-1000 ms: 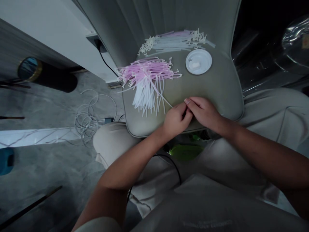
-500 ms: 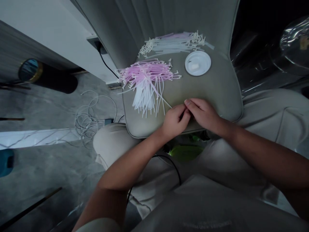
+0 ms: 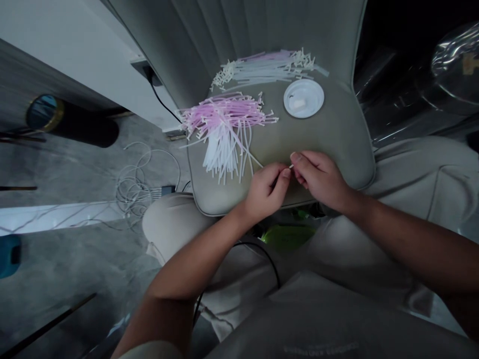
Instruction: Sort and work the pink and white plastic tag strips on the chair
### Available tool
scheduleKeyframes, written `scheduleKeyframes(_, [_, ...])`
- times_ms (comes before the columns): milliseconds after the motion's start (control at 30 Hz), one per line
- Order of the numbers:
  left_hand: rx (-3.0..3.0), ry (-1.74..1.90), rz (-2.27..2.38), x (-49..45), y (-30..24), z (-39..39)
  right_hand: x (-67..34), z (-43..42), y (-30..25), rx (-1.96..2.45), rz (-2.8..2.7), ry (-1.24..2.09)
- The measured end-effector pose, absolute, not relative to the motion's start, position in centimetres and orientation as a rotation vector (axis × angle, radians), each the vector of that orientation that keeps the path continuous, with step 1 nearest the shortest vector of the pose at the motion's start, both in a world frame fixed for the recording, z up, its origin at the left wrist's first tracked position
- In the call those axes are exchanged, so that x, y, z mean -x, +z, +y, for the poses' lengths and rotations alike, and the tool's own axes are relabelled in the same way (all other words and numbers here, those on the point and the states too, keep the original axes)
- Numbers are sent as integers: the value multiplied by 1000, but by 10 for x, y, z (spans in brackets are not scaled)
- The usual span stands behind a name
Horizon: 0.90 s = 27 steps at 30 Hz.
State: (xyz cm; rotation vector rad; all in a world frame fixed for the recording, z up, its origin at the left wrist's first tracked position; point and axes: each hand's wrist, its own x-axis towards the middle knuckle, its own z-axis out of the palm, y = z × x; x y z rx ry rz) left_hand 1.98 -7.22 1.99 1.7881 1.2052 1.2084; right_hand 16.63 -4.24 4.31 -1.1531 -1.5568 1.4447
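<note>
My left hand point(image 3: 266, 191) and my right hand point(image 3: 318, 177) meet over the front of a grey chair seat point(image 3: 337, 134). Both are pinched on a thin whitish strip point(image 3: 291, 166), of which only a short bit shows between the fingertips. Just left of my hands lies a heap of pink and white strips point(image 3: 224, 129). A second bundle of pale strips point(image 3: 262, 70) lies against the chair back. A round white lid point(image 3: 303, 98) with a small white piece in it sits beyond my right hand.
The chair stands between my knees. A coil of white cable point(image 3: 136, 187) lies on the grey floor at the left, below a black plug and cord point(image 3: 157, 94) on the wall. A green thing point(image 3: 288, 234) shows under the seat. A dark cylinder point(image 3: 71, 124) lies far left.
My fingertips have drawn slightly apart and lifted a little, so a short bit of the strip now shows between them. The piles and lid have not moved.
</note>
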Motion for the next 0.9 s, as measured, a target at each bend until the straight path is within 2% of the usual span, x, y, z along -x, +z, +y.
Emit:
scheduleKeyframes(500, [-1778,1198,1044,-18,16,-78,-172,-51,55,1107,-1581,1501])
scheduleKeyframes(900, [-1771,1171,1087,-17,15,-78,-171,-52,54,1137,-1582,1491])
